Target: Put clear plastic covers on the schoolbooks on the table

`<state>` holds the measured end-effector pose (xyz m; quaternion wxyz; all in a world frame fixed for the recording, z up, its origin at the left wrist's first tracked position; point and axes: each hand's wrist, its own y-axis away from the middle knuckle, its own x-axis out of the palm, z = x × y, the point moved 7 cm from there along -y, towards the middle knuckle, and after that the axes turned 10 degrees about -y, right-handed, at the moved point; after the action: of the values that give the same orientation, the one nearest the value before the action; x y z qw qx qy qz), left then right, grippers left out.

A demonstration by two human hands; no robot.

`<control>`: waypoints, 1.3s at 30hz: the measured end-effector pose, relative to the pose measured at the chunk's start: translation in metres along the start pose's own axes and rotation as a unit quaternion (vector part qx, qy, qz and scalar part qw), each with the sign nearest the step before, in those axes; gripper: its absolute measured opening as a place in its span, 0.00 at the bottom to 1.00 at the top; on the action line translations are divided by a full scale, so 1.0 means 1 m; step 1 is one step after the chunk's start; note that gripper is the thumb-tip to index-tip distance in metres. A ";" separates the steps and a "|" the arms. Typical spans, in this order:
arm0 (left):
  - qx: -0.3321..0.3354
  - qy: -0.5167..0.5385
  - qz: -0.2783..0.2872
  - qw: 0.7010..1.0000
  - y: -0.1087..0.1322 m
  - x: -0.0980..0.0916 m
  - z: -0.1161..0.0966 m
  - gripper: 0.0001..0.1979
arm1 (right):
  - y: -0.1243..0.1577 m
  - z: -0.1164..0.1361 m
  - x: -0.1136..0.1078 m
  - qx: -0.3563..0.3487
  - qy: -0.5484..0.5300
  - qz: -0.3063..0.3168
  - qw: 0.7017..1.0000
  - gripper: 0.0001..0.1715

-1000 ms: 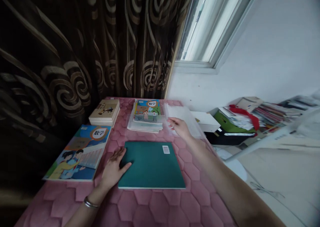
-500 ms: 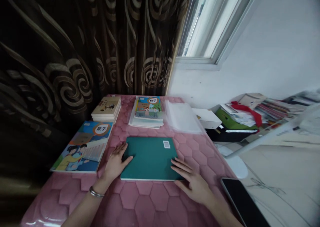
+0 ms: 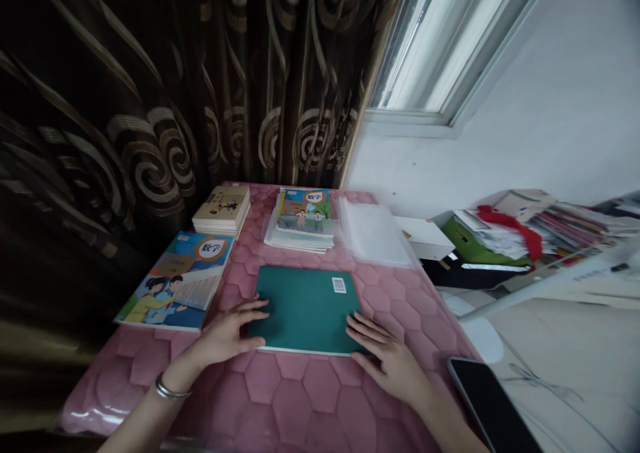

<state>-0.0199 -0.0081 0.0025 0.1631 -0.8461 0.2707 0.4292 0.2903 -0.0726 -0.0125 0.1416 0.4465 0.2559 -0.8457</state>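
Note:
A green-covered book point(image 3: 305, 310) with a white barcode label lies flat on the pink hexagon-patterned table cover point(image 3: 305, 400). At its left edge is my left hand point(image 3: 233, 332), fingers spread, the fingertips resting on the cover and the thumb by the near left corner. My right hand point(image 3: 387, 356) lies at the book's right edge with its fingers stretched over the cover and the thumb at the near corner. Both hands touch the book without lifting it. A silver bracelet point(image 3: 170, 389) circles my left wrist.
Left of the book lies a colourful textbook point(image 3: 180, 281). Behind stand a stack of tan books point(image 3: 223, 210), a textbook pile point(image 3: 303, 220) and clear plastic sleeves point(image 3: 375, 233). A black phone point(image 3: 493, 403) sits at the right edge, with a white box point(image 3: 425, 238) beyond.
My left hand has slid down the book's left edge, toward its near corner. My right hand stays at the right edge. The whole view has shifted slightly.

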 end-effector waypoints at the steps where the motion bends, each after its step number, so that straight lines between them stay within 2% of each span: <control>1: -0.002 -0.008 0.013 1.000 0.003 0.001 -0.003 0.24 | 0.000 0.001 -0.001 -0.002 0.001 -0.001 1.000 0.22; 4: -0.005 -0.032 0.022 0.999 0.009 0.003 -0.009 0.28 | -0.002 0.004 -0.002 -0.006 0.010 -0.003 1.000 0.22; 11: 0.000 -0.032 0.000 0.999 0.009 0.004 -0.010 0.25 | -0.006 0.012 -0.007 -0.045 0.047 -0.001 0.998 0.21; 18: 0.015 -0.036 -0.012 0.999 0.009 -0.001 -0.007 0.22 | -0.006 0.010 -0.010 -0.041 0.031 -0.010 0.999 0.21; 26: 0.048 -0.074 -0.061 0.994 0.015 -0.009 -0.009 0.16 | -0.011 0.012 -0.015 -0.041 0.025 -0.015 0.999 0.19; 31: 0.054 -0.135 -0.132 0.981 0.010 -0.016 -0.013 0.17 | -0.014 0.006 -0.025 -0.010 0.006 -0.088 0.996 0.18; 34: 0.025 -0.189 -0.193 0.962 0.005 -0.022 -0.014 0.17 | -0.019 0.001 -0.033 0.022 0.008 -0.129 0.991 0.18; 37: -0.020 -0.268 -0.303 0.914 0.012 -0.023 -0.021 0.14 | -0.029 -0.005 -0.047 0.056 0.015 -0.178 0.982 0.20; 39: 0.014 -0.314 -0.351 0.882 0.020 -0.009 -0.038 0.13 | -0.037 -0.008 -0.057 0.070 0.013 -0.212 0.975 0.20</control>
<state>-0.0117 -0.0408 0.0311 0.3914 -0.7043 -0.1037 0.5831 0.3102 -0.0370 0.0427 -0.0759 0.4019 0.2864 -0.8664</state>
